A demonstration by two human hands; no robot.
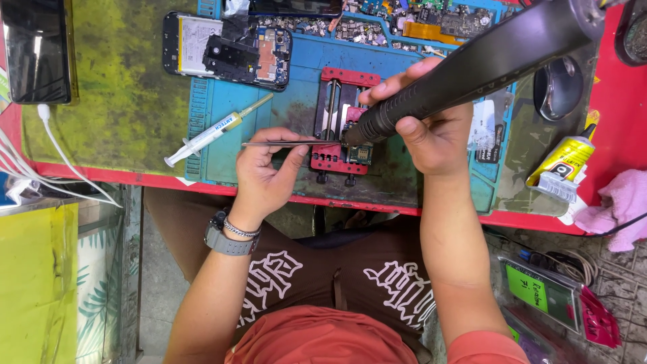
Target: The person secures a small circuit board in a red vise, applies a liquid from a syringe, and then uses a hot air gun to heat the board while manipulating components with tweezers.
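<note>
My right hand (431,125) grips a long black hot-air wand (472,71), its nozzle pointing down at a small circuit board (358,154) clamped in a red board holder (335,158). My left hand (266,172) pinches thin metal tweezers (290,143), their tips reaching right toward the board beside the nozzle. The holder stands on a blue work mat (269,114) near the table's front edge.
A white syringe (212,131) lies left of the holder. An opened phone (226,50) sits at the back, another phone (37,50) with a white cable far left. Loose circuit boards (431,20) line the back. A yellow tube (559,162) and a pink cloth (617,205) lie right.
</note>
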